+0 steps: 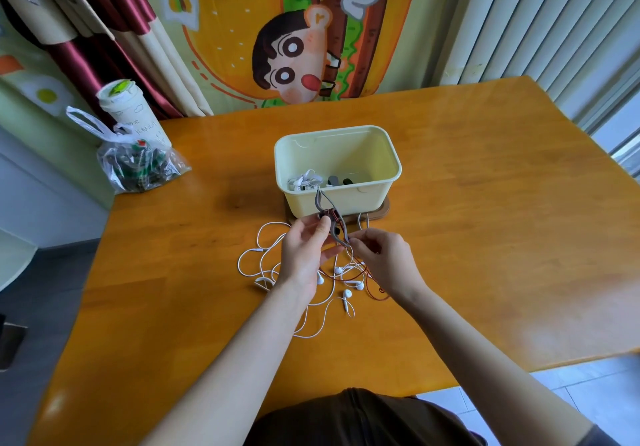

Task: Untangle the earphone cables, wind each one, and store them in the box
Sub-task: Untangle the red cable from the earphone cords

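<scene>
Just in front of the box [388, 182], a smooth cream plastic tub with rounded corners, the left hand [303, 255] is pinching a small wound bundle [329, 219] of thin reddish cable under its thumb. Grey rubbery ear hooks [320, 199] are curving out of it. The right hand [382, 260] is pinching one hook's tip between thumb and forefinger. Glossy white cables [265, 255] are lying tangled on the varnished wooden table [485, 237], partly hiding under both wrists. Earbuds [304, 180] and dark pieces [337, 180] are sitting inside the box, hard to make out.

Glossy wooden table [485, 203], smooth matt plastic box [346, 199] — crinkled clear plastic bag [138, 165]
</scene>
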